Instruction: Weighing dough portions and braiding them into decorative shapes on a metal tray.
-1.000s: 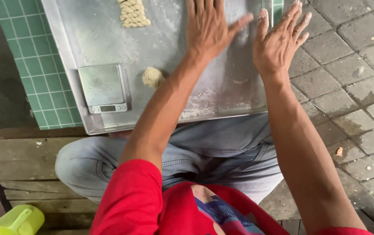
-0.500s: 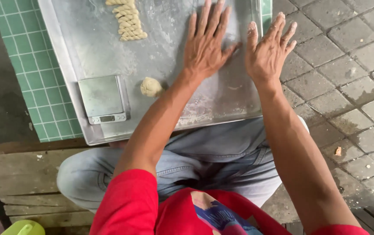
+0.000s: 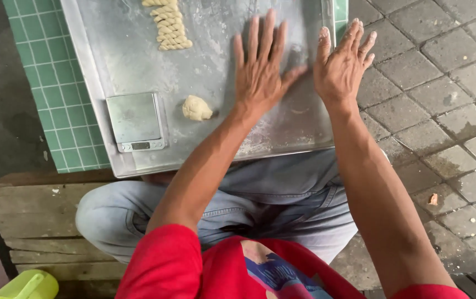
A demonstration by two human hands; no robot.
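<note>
Now your left hand (image 3: 261, 75) lies flat on the floured grey metal tray (image 3: 216, 55), fingers spread, holding nothing. Your right hand (image 3: 340, 66) hovers at the tray's right edge, fingers together and empty. A small pale dough lump (image 3: 196, 108) sits beside the small silver scale (image 3: 135, 120); twisted dough braids (image 3: 169, 26) lie farther up.

The metal tray (image 3: 122, 61) is dull silver-grey, dusted with whitish flour. On it, twisted dough pieces (image 3: 169, 25) are pale yellow, the dough lump (image 3: 196, 108) cream, the small scale (image 3: 135, 122) silver. Left of the tray, the mat (image 3: 50, 94) is green with a pale grid. Below the tray, jeans (image 3: 282, 194) are light blue and the shirt (image 3: 171, 266) red.
</note>
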